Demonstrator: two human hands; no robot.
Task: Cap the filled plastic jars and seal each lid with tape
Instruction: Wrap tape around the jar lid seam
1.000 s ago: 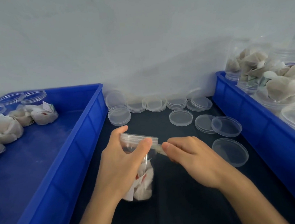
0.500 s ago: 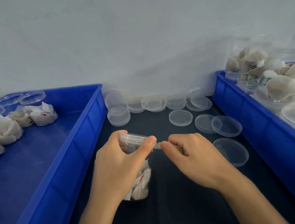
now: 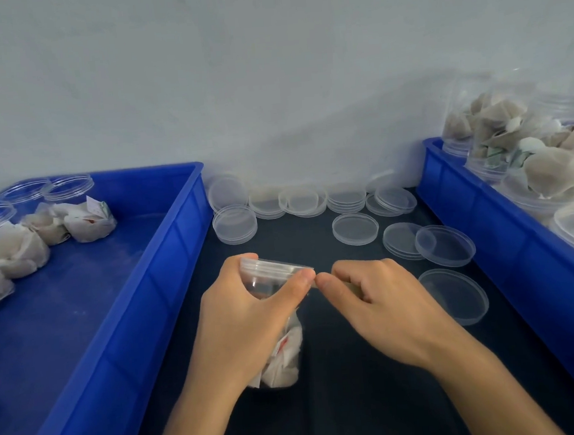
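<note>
A clear plastic jar (image 3: 282, 355) filled with white sachets stands on the dark table, with a clear lid (image 3: 272, 266) on top. My left hand (image 3: 249, 320) grips the jar near the lid, its thumb pressed at the lid's right rim. My right hand (image 3: 375, 306) has curled fingers and pinches a thin strip of tape (image 3: 352, 286) right beside the left thumb; most of the strip is hidden by the fingers. Loose clear lids (image 3: 355, 228) lie scattered behind and to the right.
A blue bin (image 3: 166, 271) on the left holds several capped jars (image 3: 9, 246) at its far end. A blue bin (image 3: 506, 234) on the right holds filled jars (image 3: 546, 169). Stacks of lids (image 3: 234, 223) line the grey wall.
My right hand has moved left until its fingertips meet the left thumb at the lid's rim. The jar has stayed in place in my left hand.
</note>
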